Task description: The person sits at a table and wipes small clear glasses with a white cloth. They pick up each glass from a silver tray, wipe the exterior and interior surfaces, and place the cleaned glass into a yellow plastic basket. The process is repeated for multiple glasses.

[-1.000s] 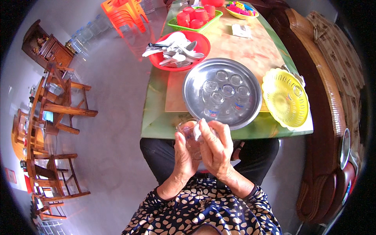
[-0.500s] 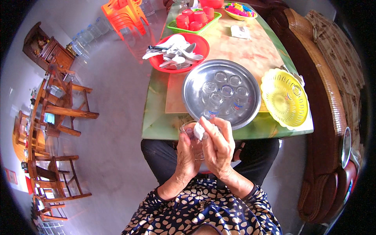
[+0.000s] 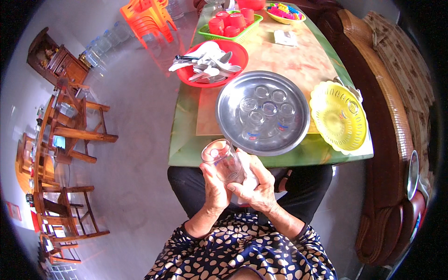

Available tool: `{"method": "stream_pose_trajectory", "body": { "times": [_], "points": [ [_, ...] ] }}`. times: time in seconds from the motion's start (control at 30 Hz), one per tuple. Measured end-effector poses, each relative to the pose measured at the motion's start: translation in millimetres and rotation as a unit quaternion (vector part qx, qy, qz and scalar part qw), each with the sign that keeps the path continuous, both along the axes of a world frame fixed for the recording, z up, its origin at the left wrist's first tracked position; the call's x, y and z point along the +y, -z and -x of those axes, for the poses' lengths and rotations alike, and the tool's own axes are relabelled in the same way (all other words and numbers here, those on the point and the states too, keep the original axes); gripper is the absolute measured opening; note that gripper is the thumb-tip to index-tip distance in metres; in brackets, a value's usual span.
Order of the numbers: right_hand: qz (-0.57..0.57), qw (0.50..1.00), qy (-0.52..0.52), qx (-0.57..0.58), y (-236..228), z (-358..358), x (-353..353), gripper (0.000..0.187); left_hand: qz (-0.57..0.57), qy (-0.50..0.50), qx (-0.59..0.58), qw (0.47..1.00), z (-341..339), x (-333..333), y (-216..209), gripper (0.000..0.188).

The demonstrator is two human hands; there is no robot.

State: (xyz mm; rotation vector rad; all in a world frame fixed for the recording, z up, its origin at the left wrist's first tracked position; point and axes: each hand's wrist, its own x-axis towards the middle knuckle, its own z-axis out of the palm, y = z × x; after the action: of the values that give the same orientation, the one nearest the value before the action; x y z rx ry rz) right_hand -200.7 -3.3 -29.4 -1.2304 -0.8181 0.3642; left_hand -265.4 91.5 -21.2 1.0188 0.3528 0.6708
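Note:
A clear drinking glass is tilted between my hands, just off the near edge of the table. My left hand wraps round its left side. My right hand presses a white cloth against the glass's right side, with the thumb across its lower part. Beyond my hands lies a round metal tray, holding several clear glasses grouped together. To its right stands a yellow slotted basket with a clear glass inside.
A red basin of spoons and forks sits left beyond the tray. Behind it is a green basket with several red cups. A white folded napkin and a yellow bowl of colourful pieces lie farther off. A brown sofa runs along the right.
The glass has risen and tipped, its rim now toward the upper left. My right hand with the cloth has moved from the rim down to the glass's side.

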Motion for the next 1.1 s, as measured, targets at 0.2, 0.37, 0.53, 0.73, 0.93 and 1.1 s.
{"method": "stream_pose_trajectory", "body": {
  "times": [0.2,0.37,0.53,0.73,0.93,1.1],
  "points": [
    [-0.017,0.995,0.016,-0.092,-8.3,-18.9,-7.4,0.063,-0.027,-0.005,-0.026,0.999,-1.8,0.7,-13.9,0.071],
    [0.057,0.951,0.102,-0.287,-24.4,-36.2,-23.9,0.065,-0.344,-0.142,0.017,0.928,12.1,31.1,-31.9,0.039],
    [0.101,0.869,0.134,-0.466,-30.0,-41.4,-35.1,0.069,-0.558,0.019,0.101,0.824,12.4,35.8,-74.7,0.017],
    [0.115,0.819,0.106,-0.552,-39.4,-44.2,-41.9,0.056,-0.571,0.088,0.136,0.805,5.5,33.6,-77.0,0.019],
    [0.137,0.803,0.092,-0.573,-37.6,-48.1,-53.0,0.056,-0.432,0.189,0.180,0.863,11.7,33.2,-59.8,0.021],
    [0.133,0.815,0.078,-0.559,-36.4,-48.0,-56.4,0.054,-0.127,0.325,0.156,0.924,15.6,34.6,-38.5,0.025]
  ]
}}
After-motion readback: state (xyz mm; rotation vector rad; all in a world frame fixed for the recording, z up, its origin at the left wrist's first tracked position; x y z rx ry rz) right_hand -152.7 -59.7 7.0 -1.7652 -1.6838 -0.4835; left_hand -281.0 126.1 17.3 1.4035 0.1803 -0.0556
